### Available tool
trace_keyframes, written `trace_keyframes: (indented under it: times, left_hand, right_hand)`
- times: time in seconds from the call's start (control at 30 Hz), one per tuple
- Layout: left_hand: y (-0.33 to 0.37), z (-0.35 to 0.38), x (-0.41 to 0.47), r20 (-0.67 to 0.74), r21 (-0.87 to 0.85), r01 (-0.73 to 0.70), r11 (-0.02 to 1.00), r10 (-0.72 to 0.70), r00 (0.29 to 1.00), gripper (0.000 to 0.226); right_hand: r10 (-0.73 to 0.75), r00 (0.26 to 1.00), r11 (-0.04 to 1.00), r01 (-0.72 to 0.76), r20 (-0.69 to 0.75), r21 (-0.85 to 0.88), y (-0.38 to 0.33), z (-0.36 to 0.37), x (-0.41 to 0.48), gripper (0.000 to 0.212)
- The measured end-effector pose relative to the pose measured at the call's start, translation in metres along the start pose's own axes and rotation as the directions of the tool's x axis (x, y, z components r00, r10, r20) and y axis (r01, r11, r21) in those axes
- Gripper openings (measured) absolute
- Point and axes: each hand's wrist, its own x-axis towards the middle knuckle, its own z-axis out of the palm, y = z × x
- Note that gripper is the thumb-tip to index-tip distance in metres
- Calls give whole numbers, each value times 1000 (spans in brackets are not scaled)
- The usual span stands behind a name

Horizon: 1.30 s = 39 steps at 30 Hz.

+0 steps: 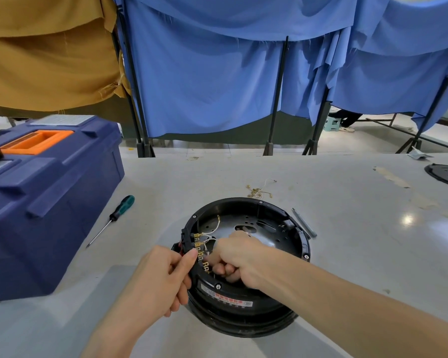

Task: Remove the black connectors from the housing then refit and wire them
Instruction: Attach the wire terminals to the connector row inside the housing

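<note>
The left hand (161, 277) pinches the black connectors (188, 241) against the housing (243, 319) wall, steadying them. The right hand (238, 257) curls inside the housing, its hold hidden. It is best to push straight onto the brass terminals (197, 237).

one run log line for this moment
left hand: grips housing rim beside black connectors | right hand: inside housing, fingers curled near brass terminals, grasp unclear | screwdriver: on table, untouched

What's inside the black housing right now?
White wires, brass terminals on the black connectors at its left wall, and the right hand. What its curled fingers hold is hidden.
</note>
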Motion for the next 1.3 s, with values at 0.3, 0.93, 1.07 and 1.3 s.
trace_keyframes:
  times: [0.3,0.93,1.07,1.3]
  left_hand:
    - [5,-6,-2,-295,232,-33,972,103,950,37]
    - [-1,2,-1,-282,241,-138,961,205,937,45]
    - [2,0,-1,-299,168,-109,980,156,942,36]
    - [6,2,1,-369,187,-28,982,96,924,38]
  right_hand:
    - [52,984,991,-72,172,112,-9,-15,5,9]
    - [-49,998,999,49,32,-6,-10,-5,-4,23]
    - [-142,990,986,142,6,-90,-13,-28,-16,16]
    - [-439,822,891,450,-363,-61,-1,-89,-14,17]
